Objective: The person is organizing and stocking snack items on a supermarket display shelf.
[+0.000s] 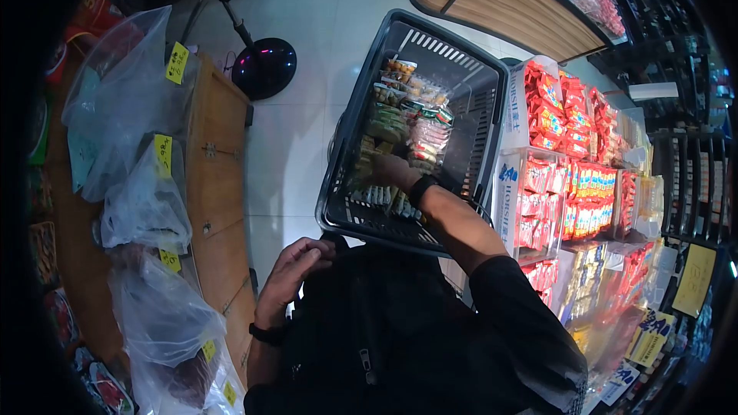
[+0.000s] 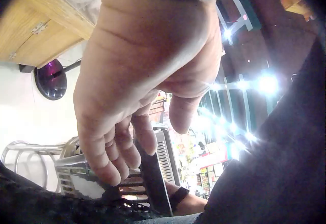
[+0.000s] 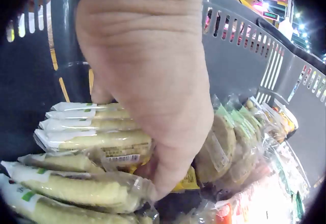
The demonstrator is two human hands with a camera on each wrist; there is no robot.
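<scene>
1. Clear plastic sheets [image 1: 146,207] are laid over goods at the far left and are marked with yellow tags [image 1: 177,63].
2. A wooden cabinet [image 1: 219,131] is placed beside them, and a round black base [image 1: 264,69] is seen beyond its far end.
3. The left hand [image 1: 292,269] is held in front of the body, near the basket's near left corner; its fingers are loosely bent, side by side, with the thumb held apart.
4. The basket [image 1: 469,81], dark grey with slotted walls, is positioned at centre and is partly filled with packets.
5. Yellow packets [image 3: 97,137] are stacked in the basket's near left part, their ends wrapped in white and green.
6. The right hand [image 1: 393,171] is lowered into the basket among these packets, its thumb set against them; its fingertips are hidden, so whether a packet is pinched cannot be told.
7. Pink packets [image 1: 428,138] are piled beyond the right hand.
8. Red packets [image 1: 588,192] are displayed in clear bins at right, just beside the basket.
</scene>
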